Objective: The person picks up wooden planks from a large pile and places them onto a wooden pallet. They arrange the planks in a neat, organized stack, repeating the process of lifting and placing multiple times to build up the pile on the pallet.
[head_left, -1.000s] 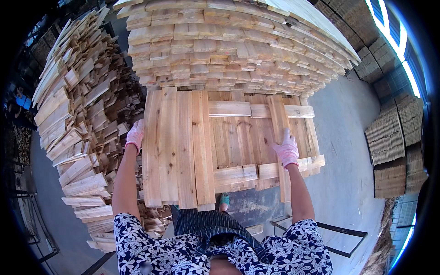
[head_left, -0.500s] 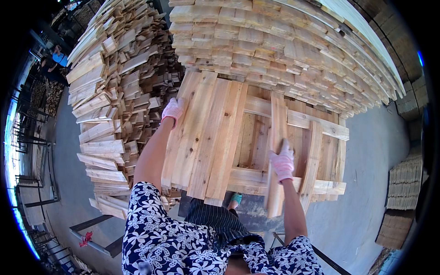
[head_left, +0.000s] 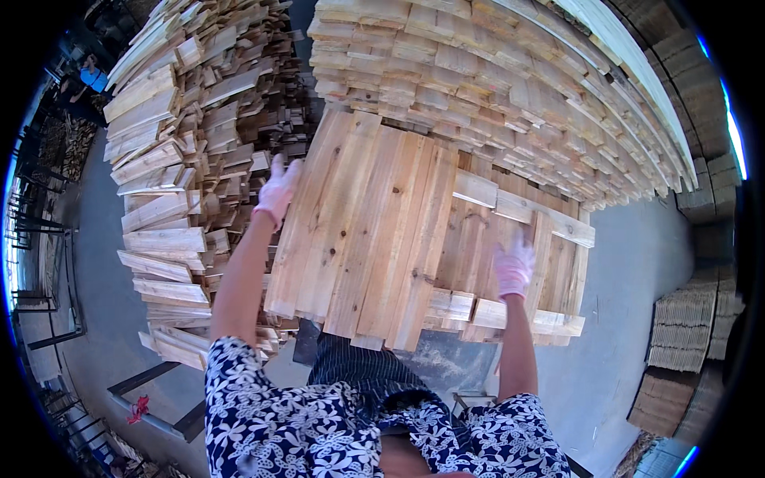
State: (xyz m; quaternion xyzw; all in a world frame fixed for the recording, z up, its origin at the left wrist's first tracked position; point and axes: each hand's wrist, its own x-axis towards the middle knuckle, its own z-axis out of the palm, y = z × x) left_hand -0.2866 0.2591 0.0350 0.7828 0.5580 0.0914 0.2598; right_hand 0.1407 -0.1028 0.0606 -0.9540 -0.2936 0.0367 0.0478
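My left hand (head_left: 278, 190), in a pink-and-white work glove, has its fingers stretched out beside the left edge of a row of wooden boards (head_left: 358, 231). The boards lie side by side, running away from me, on a wooden frame with crosswise rails (head_left: 550, 219). My right hand (head_left: 514, 267), gloved alike and slightly blurred, is over the frame's uncovered right part, its fingers apart and nothing in it. Just right of that hand a single upright slat (head_left: 540, 255) crosses the rails. The row's rightmost board (head_left: 433, 255) rests across both rails.
A tall stack of planks (head_left: 478, 88) stands directly beyond the frame. To my left is a loose heap of short boards (head_left: 171, 199). Bundled slats (head_left: 681, 334) stand at the right on the grey floor. A dark metal frame (head_left: 159, 398) sits at lower left.
The loose board under my right hand has moved left against the row, and that hand has let go and shifted slightly right. My left hand has come off the row's left edge.
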